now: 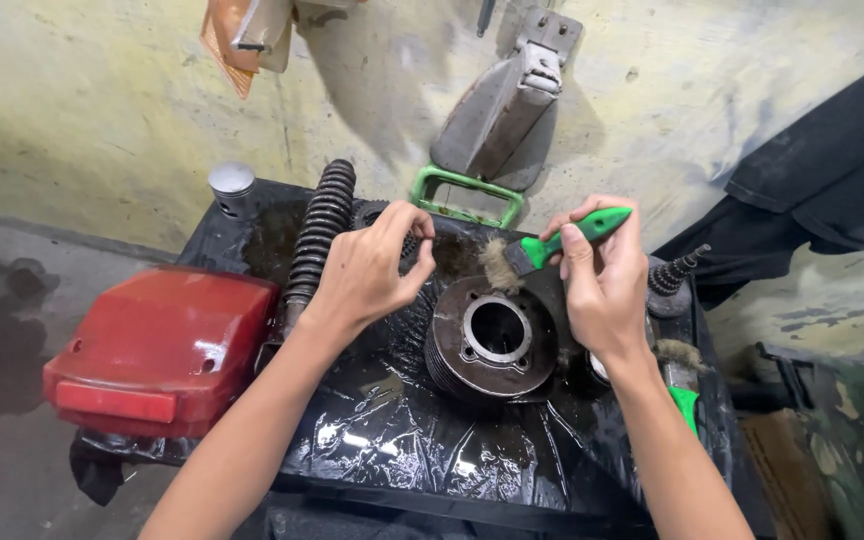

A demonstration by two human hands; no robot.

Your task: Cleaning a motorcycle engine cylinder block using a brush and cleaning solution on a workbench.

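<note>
Finned engine cylinder seen lying at ctr of a tray lined w/ wet black plastic sheet, bore facing up, fins dark and oily.

Paintbrush w/ green handle held over far rim of cylinder; bristles worn, pale, touching or just above the rim, cannot be told which. Brush gripped by right hand, fingers curled tight round handle, thumb laid along it.

Left hand placed just left of cylinder, fingers bent, tips pinched together near cylinder's far-left edge; whether anything is held betw. them cannot be told.

Outward from cylinder:
- Second brush w/ green handle noted to the right, partly hidden behind right forearm.
- Threaded, cone-shaped metal part seen right and beyond.
- Black ribbed rubber boot laid left and beyond, running away from viewer.
- Green metal bracket beyond, at tray's far edge.
- Small silver cap-shaped piece at far-left corner.
- Red plastic body cover set well left, off tray's edge.
- Grey metal part hung on stained wall beyond.
</note>
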